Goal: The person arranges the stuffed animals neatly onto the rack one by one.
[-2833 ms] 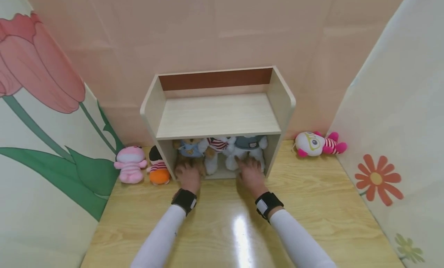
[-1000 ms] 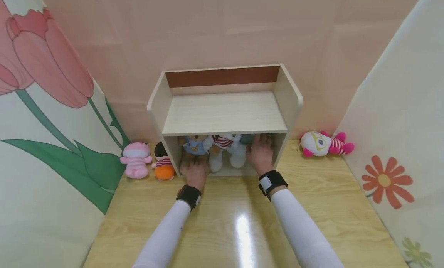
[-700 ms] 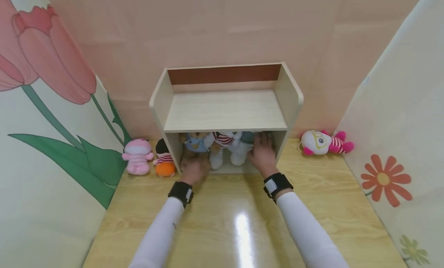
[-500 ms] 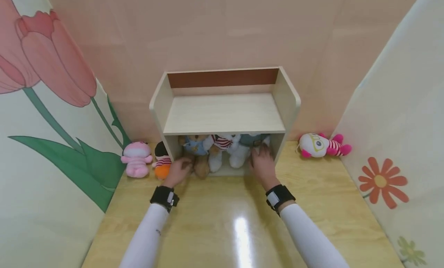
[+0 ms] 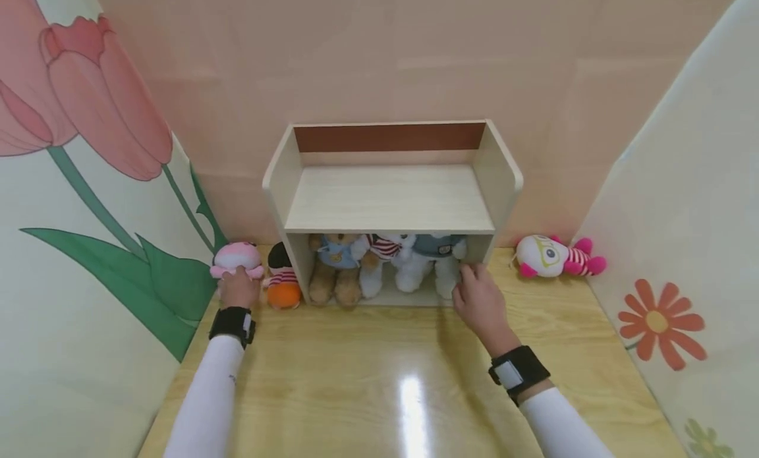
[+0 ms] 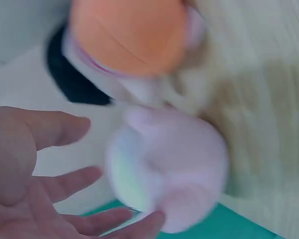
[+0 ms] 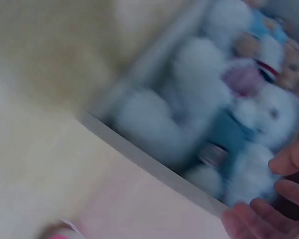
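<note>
My left hand (image 5: pixel 239 288) overlaps the pink plush doll (image 5: pixel 236 255) left of the shelf. In the left wrist view its fingers are spread, with fingertips right at the doll's head and nothing gripped. My right hand (image 5: pixel 481 304) is at the lower right front of the small shelf (image 5: pixel 388 201), fingers loosely bent, holding nothing. Inside the lower compartment sit a brown bear in blue (image 5: pixel 336 267), a white plush in a striped top (image 5: pixel 384 248) and a white plush in a grey-blue top (image 7: pixel 224 139). The shelf board hides most of their heads.
A doll with an orange bottom and black cap (image 5: pixel 281 280) stands between the pink doll and the shelf. On the right lies a plush with yellow glasses and pink striped body (image 5: pixel 548 255). Printed walls enclose the wooden table (image 5: pixel 350 366).
My left hand has left the brown bear's legs and moved left to the pink doll. My right hand has drawn back from the grey-blue-topped plush to the shelf's right front edge.
</note>
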`<state>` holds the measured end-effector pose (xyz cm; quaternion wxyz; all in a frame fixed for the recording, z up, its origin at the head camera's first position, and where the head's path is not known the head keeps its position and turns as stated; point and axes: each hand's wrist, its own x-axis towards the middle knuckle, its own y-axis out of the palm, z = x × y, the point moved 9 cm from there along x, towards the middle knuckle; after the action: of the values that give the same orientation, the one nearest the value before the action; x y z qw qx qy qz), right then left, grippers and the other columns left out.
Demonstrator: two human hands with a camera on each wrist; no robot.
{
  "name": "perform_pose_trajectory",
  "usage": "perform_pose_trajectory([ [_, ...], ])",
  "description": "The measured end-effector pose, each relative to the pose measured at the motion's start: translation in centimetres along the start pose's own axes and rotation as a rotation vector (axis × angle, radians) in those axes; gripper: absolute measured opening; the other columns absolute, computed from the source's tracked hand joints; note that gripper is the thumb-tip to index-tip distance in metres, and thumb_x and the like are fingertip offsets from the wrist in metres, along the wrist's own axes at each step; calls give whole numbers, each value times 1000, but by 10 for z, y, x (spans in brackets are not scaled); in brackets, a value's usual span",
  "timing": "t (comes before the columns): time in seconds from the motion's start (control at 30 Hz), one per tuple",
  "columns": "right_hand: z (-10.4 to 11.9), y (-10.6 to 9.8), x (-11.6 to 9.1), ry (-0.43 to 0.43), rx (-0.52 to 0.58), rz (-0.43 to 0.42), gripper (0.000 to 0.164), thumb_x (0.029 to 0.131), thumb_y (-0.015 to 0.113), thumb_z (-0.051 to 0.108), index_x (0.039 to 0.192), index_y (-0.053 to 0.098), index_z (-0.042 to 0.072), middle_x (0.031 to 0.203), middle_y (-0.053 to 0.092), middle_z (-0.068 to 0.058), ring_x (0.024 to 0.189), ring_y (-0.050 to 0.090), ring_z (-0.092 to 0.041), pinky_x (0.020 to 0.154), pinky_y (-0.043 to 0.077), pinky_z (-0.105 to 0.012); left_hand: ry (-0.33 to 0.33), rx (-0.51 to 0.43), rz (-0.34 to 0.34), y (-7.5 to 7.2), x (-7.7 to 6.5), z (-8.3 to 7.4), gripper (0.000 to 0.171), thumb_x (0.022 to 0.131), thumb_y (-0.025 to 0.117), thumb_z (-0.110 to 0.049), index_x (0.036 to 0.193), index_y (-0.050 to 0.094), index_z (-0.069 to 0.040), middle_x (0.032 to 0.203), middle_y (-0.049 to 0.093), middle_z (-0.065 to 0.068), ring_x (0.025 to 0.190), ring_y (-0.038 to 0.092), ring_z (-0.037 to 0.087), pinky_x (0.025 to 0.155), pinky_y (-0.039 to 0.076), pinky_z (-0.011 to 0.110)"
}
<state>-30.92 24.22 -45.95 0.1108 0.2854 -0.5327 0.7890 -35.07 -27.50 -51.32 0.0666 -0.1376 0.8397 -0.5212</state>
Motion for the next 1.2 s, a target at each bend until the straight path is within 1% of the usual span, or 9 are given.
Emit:
perform_pose_trajectory([
  [0.23,6,-78,31,17,35,-295,50,80,67,7,128,54,-1,108,51,-29,88,54,-48,64,47,-60,-244,45,47,9,22,40,57,101,48,-33,137,35,9,128,44,49,122,43,60,97,36,71],
  [0.4,12,-110,52,39,64,-376,74,83,66,10,151,35,10,119,48,-34,92,53,-49,62,46,-63,-336,71,0,-2,23,57,63,98,52,-27,138,33,18,133,45,43,126,43,54,102,34,69],
  [0.53,17,-122,71,48,44,-336,84,87,66,12,158,22,15,114,50,-37,81,52,-48,55,46,-62,-327,74,49,-3,23,62,63,94,57,-26,132,41,22,131,45,43,126,42,54,104,35,67],
  [0.63,19,-128,82,48,20,-310,85,88,67,11,159,19,14,107,52,-36,72,50,-44,50,45,-59,-278,90,117,4,25,61,62,90,60,-26,127,48,21,128,46,43,122,45,54,102,39,63],
  [0.73,20,-131,91,39,11,-296,86,88,66,7,159,18,11,100,53,-34,69,48,-41,49,43,-56,-217,90,169,10,26,56,67,86,65,-23,130,42,22,128,47,43,118,48,55,101,39,61],
  [0.87,19,-129,101,59,44,-260,88,88,63,-1,160,16,13,94,54,-31,69,47,-39,55,41,-52,-169,70,192,11,25,52,76,83,70,-21,137,33,17,129,49,41,116,53,55,101,36,62],
  [0.97,14,-127,104,109,68,-225,92,87,62,-5,161,13,18,87,52,-26,65,45,-36,57,39,-48,-153,77,206,14,24,49,74,83,71,-26,135,38,16,126,53,39,115,54,54,99,37,63],
  [1.1,11,-126,104,158,69,-194,92,87,59,-5,161,12,22,72,45,-18,58,42,-35,53,36,-44,-179,56,238,19,20,51,77,81,72,-36,133,44,14,130,52,36,118,49,55,99,36,67],
  [1.2,11,-126,105,171,67,-180,90,88,58,-4,161,12,24,65,42,-15,55,41,-35,51,34,-43,-238,10,251,23,19,56,86,83,70,-44,140,38,12,138,46,35,125,42,57,102,30,71],
])
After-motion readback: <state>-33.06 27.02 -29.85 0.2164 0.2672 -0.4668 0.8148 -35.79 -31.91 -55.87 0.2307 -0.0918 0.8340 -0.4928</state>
